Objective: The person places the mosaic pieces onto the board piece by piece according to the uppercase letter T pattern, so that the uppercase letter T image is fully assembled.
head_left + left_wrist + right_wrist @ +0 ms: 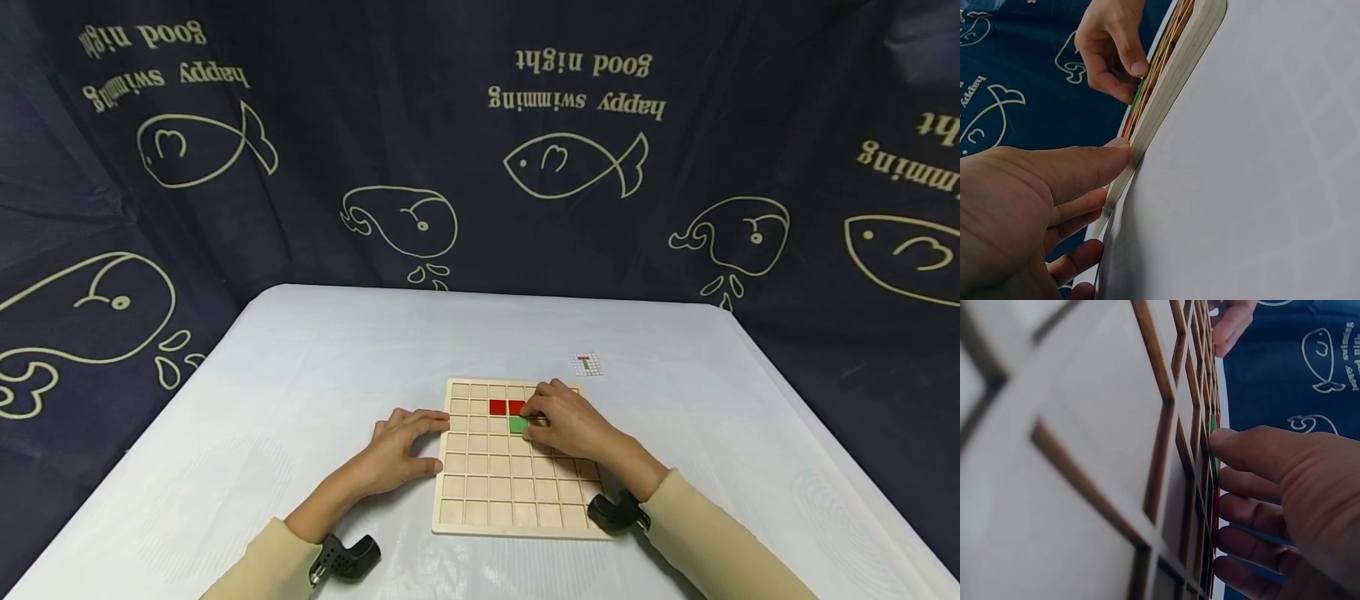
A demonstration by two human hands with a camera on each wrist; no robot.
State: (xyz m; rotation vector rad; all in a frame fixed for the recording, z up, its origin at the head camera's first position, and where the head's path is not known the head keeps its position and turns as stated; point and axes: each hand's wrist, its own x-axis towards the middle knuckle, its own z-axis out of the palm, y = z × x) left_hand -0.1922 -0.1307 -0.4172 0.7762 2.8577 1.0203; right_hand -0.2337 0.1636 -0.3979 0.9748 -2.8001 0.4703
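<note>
- Two red tiles (497, 407) are laid side by side near the far edge of the wooden grid board (500, 487); a green tile (517, 425) is set one row nearer.
- The green tile is touched by the right hand (572, 421); whether it is pinched cannot be told.
- The board's left edge is touched by the left hand (400, 450), thumb and fingers apart.
- The red-and-green pattern card (587, 364) beyond the far right corner seems partly matched; what is left cannot be counted, cells being hidden.
</note>
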